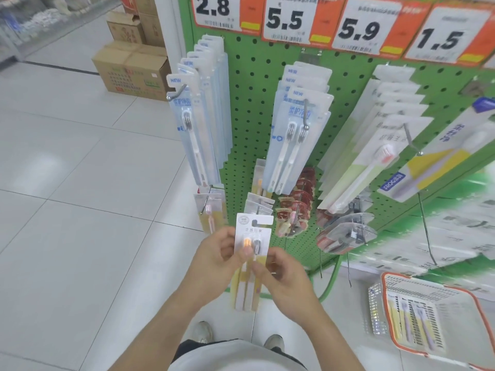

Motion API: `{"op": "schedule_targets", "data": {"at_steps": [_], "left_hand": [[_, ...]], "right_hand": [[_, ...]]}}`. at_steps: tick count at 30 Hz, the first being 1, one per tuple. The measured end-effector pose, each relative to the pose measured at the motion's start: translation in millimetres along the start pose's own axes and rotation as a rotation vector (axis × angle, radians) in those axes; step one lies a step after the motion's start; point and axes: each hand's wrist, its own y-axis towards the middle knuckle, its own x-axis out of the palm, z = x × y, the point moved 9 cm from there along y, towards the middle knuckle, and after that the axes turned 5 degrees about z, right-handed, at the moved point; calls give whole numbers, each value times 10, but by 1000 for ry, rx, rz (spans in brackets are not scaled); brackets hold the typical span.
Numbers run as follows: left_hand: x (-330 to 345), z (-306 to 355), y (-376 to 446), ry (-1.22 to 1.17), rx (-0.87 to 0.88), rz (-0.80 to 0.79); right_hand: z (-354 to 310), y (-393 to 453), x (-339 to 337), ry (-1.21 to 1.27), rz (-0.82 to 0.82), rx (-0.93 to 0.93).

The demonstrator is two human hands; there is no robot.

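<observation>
At the upper left of the frame, brown cardboard boxes are being stored in a stack on the white tiled floor. Just left of the bottom centre, the left hand is being held up. Its fingers are being curled round the left edge of a flat white-and-yellow card pack of two toothbrushes, and the thumb is being pressed on the front. The pack is being held upright in the air at lower centre, in front of the green metal pegboard and its lower rows of hanging packs. The pack's lower right edge is being pinched by the curled fingers of the right hand. At the lower right, more toothbrush packs are being kept flat in a white mesh plastic basket with an orange rim.
</observation>
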Motion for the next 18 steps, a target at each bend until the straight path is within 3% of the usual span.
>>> {"op": "schedule_targets", "data": {"at_steps": [7,18], "left_hand": [[52,-291,207,325,22,42],[81,-207,398,513,100,10]], "right_hand": [[439,251,19,-8,145,82],[526,360,32,16,221,134]]}}
